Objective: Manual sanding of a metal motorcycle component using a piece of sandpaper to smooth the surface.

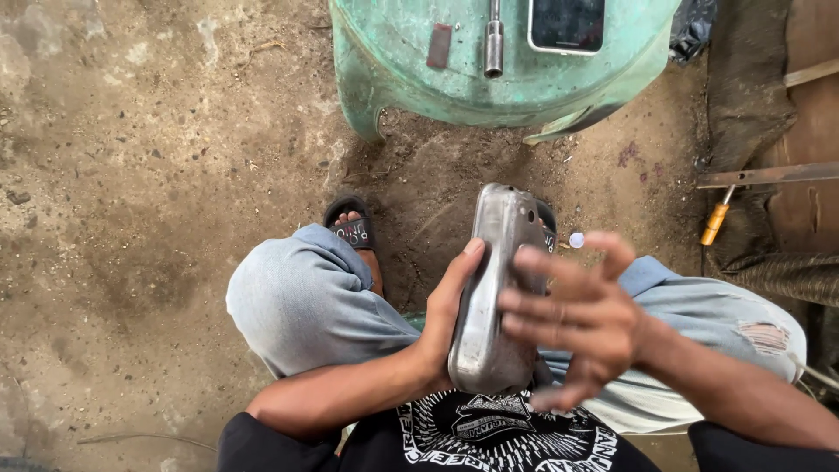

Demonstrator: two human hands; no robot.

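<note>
The dirt floor [131, 175] takes up most of the view, bare and stained, and the person sits low over it with both knees spread in pale jeans [306, 306], which leaves a gap between the legs where work can be held close to the body. At the far edge stands a green plastic stool [384, 79] that serves as a small stand: on its seat lie a socket extension bar [494, 39], a small dark flat piece [439, 45] and a phone [566, 24], kept up off the dirt and within reach. To the right, on sacking [743, 105] and boards, a yellow-handled screwdriver [715, 223] lies beside a flat metal bar [769, 175]. Near and central, a dull grey metal casing [494, 288] is held upright on its narrow end between the knees, its broad face turned to the left. The left hand [446, 323] has its grip closed round the casing's left edge, thumb up along the side, so the part is steadied from one side only. The right hand [577, 319] is blurred, its fingers spread and its grip open on nothing; it hovers just beside the casing's right face, and whether it touches cannot be told. A sandalled foot [354, 232] shows past the left knee, and a small white disc [576, 239] lies on the floor just right of the casing's top.
</note>
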